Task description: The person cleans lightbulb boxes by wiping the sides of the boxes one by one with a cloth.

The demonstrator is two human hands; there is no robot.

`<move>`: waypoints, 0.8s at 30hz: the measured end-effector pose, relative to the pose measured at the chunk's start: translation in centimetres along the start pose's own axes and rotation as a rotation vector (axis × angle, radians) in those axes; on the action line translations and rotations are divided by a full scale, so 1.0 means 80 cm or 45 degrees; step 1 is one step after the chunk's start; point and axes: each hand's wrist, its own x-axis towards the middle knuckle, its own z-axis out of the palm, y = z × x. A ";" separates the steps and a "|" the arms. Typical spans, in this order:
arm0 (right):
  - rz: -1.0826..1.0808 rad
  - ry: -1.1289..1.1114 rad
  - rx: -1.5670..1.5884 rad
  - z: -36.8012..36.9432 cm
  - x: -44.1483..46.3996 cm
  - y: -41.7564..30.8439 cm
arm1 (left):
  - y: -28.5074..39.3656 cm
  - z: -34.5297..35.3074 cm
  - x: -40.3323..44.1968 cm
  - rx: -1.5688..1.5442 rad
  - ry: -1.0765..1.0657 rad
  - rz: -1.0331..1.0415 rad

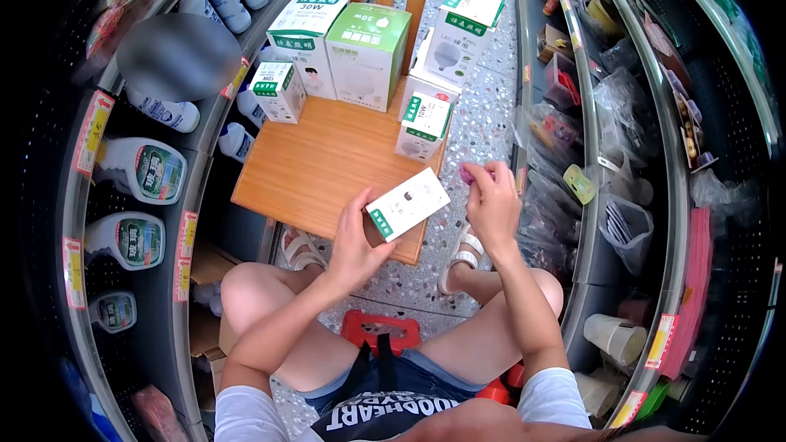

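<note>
My left hand (358,239) grips the lower left end of a small white box with green bands (408,205), tilted above the front right part of a wooden chair seat (327,160). To the right of that box, my right hand (491,196) is closed on a small pink-purple item (483,172), mostly covered by the fingers. A 10W bulb box (424,124) stands at the seat's right edge, and another small one (279,92) at its back left. Larger bulb boxes, one white (308,45) and one green-topped (368,57), stand at the back against the slats.
More bulb boxes (458,37) are stacked at the back right. Shelves flank both sides, with spray bottles (151,170) on the left and bagged goods and a bin (626,233) on the right. A red plastic stool (381,327) shows between my legs.
</note>
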 end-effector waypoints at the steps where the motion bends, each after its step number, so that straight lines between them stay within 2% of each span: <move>1: 0.024 -0.025 0.028 -0.003 -0.001 0.003 | 0.002 -0.002 0.000 0.007 -0.006 0.008; 3: 0.002 -0.004 0.032 -0.004 -0.005 0.010 | 0.006 -0.008 0.004 0.025 -0.029 0.028; 6: 0.013 -0.034 0.082 -0.008 -0.010 0.011 | -0.004 -0.005 0.005 -0.080 -0.057 -0.111; 10: 0.022 -0.070 0.098 -0.014 -0.011 0.005 | -0.032 0.006 0.011 -0.456 0.078 -0.433; 14: -0.001 -0.019 0.144 -0.018 -0.012 0.002 | -0.003 -0.008 0.014 -0.108 -0.133 -0.426; 18: -0.042 0.020 0.173 -0.022 -0.015 0.002 | 0.013 -0.004 0.005 0.018 -0.229 -0.358; 19: -0.055 0.032 0.187 -0.024 -0.017 -0.001 | 0.019 -0.005 0.007 -0.163 -0.252 -0.417; 24: -0.176 0.136 0.248 -0.024 -0.023 -0.014 | 0.000 0.009 0.002 0.003 -0.046 -0.058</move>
